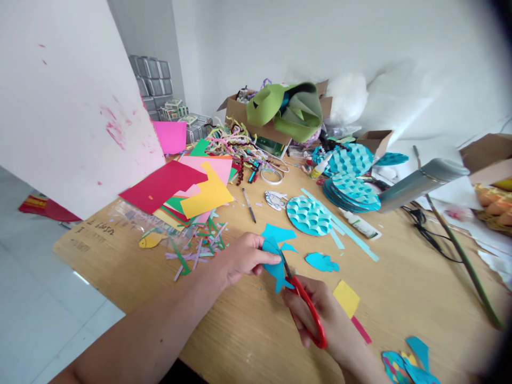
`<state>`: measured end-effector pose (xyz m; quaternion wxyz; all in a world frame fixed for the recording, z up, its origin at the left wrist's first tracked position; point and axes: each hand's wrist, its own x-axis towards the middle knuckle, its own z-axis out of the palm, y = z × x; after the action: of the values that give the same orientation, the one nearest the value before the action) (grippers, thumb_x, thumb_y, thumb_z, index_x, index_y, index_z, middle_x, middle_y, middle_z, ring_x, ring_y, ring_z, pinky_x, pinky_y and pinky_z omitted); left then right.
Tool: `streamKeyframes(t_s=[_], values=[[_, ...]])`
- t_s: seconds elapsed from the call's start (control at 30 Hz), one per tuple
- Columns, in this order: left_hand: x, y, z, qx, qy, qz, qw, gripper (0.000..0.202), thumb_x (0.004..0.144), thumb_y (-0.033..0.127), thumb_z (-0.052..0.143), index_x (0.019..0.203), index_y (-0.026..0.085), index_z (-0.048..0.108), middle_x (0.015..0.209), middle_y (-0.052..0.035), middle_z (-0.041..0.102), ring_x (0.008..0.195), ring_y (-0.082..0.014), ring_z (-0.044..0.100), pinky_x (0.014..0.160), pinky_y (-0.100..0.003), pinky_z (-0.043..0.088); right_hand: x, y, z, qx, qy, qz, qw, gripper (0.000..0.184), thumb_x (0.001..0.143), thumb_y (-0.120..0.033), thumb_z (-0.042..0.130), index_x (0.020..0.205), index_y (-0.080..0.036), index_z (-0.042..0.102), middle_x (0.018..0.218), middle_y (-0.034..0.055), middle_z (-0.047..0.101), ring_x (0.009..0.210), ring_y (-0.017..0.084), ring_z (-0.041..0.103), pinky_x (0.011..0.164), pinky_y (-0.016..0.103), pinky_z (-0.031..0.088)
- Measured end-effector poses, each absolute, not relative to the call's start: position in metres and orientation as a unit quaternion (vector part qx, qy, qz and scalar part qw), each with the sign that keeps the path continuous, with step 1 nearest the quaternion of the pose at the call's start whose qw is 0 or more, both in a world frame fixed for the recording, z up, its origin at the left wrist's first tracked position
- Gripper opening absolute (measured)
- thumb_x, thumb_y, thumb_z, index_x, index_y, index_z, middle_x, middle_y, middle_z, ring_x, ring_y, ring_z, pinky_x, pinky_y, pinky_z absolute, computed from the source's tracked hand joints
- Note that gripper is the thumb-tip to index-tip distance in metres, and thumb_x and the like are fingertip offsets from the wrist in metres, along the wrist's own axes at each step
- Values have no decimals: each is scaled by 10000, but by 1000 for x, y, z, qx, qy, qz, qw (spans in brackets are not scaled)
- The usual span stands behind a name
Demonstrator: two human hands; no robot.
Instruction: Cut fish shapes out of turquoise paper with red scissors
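Blue paper (276, 272), bright, matte and evenly coloured, is held over the near middle of the wooden table (240, 330); its upper part is rounded and its lower end runs into sharp points. The left hand (246, 258) pinches it between thumb and fingers. The right hand (330, 312) grips red-handled scissors (309, 303), their dark blades at the paper's right side. Just beyond lies an angular blue scrap (279, 232); to the right, a blue fish-shaped cutout (322, 262) rests on the table.
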<state>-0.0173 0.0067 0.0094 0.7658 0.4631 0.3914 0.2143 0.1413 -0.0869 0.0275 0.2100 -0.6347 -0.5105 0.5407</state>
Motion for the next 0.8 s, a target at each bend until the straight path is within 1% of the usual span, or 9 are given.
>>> streamKeyframes(t_s=[0.2, 0.37, 0.57, 0.8], values=[[-18, 6, 11, 471, 397, 207, 760, 288, 620, 398, 694, 655, 163, 531, 514, 58, 502, 374, -37, 375, 401, -202, 184, 141, -85, 28, -639, -495, 548, 214, 263, 801, -328, 610, 647, -210, 432, 395, -106, 435, 309, 75, 467, 367, 167, 301], [-18, 5, 10, 491, 395, 201, 750, 272, 619, 393, 669, 648, 165, 523, 514, 60, 487, 380, -40, 374, 408, -204, 212, 142, -85, 26, -626, -504, 555, 214, 221, 795, -275, 567, 644, -208, 420, 446, -91, 480, 339, 79, 510, 376, 172, 315], [-18, 6, 9, 512, 396, 200, 736, 273, 620, 402, 656, 660, 162, 531, 525, 58, 487, 387, -46, 373, 422, -211, 232, 143, -86, 27, -612, -522, 555, 212, 191, 785, -281, 533, 644, -203, 431, 465, -77, 496, 374, 86, 539, 398, 179, 342], [-18, 6, 10, 540, 387, 199, 720, 259, 625, 402, 626, 658, 164, 528, 501, 68, 452, 390, -49, 365, 409, -209, 232, 144, -85, 23, -616, -514, 560, 209, 168, 745, -277, 536, 636, -205, 431, 481, -74, 495, 368, 84, 527, 393, 187, 366]])
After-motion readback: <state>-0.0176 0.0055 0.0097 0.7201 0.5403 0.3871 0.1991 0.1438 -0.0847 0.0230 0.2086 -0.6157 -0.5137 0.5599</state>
